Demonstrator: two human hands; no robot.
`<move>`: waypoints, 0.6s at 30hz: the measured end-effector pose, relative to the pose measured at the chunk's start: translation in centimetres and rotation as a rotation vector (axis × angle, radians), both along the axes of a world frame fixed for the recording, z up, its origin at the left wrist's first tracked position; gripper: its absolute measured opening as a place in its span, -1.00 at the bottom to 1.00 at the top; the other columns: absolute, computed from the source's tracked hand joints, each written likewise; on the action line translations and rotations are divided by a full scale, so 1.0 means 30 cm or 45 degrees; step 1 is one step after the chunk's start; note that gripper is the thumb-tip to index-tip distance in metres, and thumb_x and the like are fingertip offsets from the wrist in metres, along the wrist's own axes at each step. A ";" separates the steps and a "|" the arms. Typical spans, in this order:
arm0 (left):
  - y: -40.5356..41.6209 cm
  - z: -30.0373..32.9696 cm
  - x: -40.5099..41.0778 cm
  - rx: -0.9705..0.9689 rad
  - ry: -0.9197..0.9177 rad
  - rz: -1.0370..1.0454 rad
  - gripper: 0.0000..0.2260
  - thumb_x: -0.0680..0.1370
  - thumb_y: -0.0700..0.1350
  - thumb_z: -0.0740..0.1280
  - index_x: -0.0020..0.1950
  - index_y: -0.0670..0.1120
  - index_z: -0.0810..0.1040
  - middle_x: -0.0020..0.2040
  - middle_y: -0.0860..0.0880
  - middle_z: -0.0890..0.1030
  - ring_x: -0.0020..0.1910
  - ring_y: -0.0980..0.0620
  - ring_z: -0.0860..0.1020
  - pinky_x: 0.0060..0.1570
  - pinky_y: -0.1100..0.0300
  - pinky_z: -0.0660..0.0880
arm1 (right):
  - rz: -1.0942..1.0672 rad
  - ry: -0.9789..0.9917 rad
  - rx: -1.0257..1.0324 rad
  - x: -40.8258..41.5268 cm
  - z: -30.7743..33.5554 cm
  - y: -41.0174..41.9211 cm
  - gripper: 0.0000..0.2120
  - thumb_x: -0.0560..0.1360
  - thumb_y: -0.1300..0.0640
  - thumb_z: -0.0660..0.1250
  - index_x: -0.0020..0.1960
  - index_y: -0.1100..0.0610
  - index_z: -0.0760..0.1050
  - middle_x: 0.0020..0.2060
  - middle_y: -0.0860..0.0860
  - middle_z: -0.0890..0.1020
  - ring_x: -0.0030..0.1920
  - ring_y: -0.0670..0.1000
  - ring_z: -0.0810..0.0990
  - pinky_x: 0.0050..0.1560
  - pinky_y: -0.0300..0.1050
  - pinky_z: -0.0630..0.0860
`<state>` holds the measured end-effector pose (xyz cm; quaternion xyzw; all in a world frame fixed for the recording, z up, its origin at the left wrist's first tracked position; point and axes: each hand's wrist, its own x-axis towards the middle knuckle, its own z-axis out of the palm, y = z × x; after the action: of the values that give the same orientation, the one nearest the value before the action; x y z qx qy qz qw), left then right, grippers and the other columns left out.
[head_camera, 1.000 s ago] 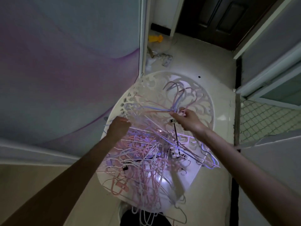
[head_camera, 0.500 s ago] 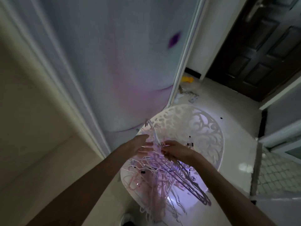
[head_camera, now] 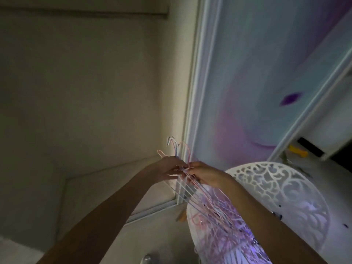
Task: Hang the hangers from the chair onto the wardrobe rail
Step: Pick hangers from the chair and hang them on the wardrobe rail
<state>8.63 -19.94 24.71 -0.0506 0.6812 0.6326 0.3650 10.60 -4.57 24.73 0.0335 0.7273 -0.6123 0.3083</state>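
Item: hanger bunch (head_camera: 182, 168), gripped in my left hand (head_camera: 167, 168) and right hand (head_camera: 203, 174); risk: trailing wires below snag the chair (head_camera: 285, 187) pile, dragging extras off.

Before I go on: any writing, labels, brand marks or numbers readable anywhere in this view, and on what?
None can be read.
Sliding door panel: only a purple and blue swirl pattern with a dark purple spot, no lettering.
White chair: cut-out scrollwork, no mark.
Bundle of hangers held in both hands: thin plain wires, no tags seen.
Yellow object on the floor beyond: too small and blurred to tell.
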 end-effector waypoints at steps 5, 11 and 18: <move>-0.179 0.121 0.060 0.068 0.189 0.428 -0.89 0.48 -0.24 0.37 -0.06 -0.07 0.49 -0.22 -0.04 0.57 -0.26 0.08 0.56 -0.19 0.28 0.53 | 0.175 0.078 -0.053 -0.020 0.146 -0.193 -0.90 0.53 0.28 0.26 -0.03 0.18 0.55 -0.25 0.04 0.66 -0.30 -0.03 0.63 -0.25 -0.22 0.55; -0.377 0.200 -0.030 0.104 0.312 0.621 -0.78 0.40 -0.23 0.47 0.01 -0.08 0.56 -0.15 -0.09 0.61 -0.16 -0.02 0.61 0.02 0.10 0.55 | 0.270 0.234 -0.075 -0.080 0.285 -0.375 -0.85 0.55 0.26 0.24 0.08 0.17 0.51 -0.17 0.08 0.64 -0.27 -0.02 0.65 -0.29 -0.26 0.55; -0.553 0.276 -0.292 -0.021 0.428 0.640 -0.75 0.41 -0.16 0.48 0.05 -0.10 0.56 -0.23 -0.02 0.61 -0.33 0.15 0.57 -0.25 0.28 0.48 | 0.214 0.400 0.000 -0.322 0.339 -0.549 -0.90 0.55 0.19 0.25 -0.01 0.07 0.54 -0.14 0.03 0.65 -0.26 -0.03 0.66 -0.14 -0.16 0.58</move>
<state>-0.11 -36.54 33.00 -0.1153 0.7031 0.6972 0.0787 0.95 -21.04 34.91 -0.1235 0.7667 -0.5821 0.2409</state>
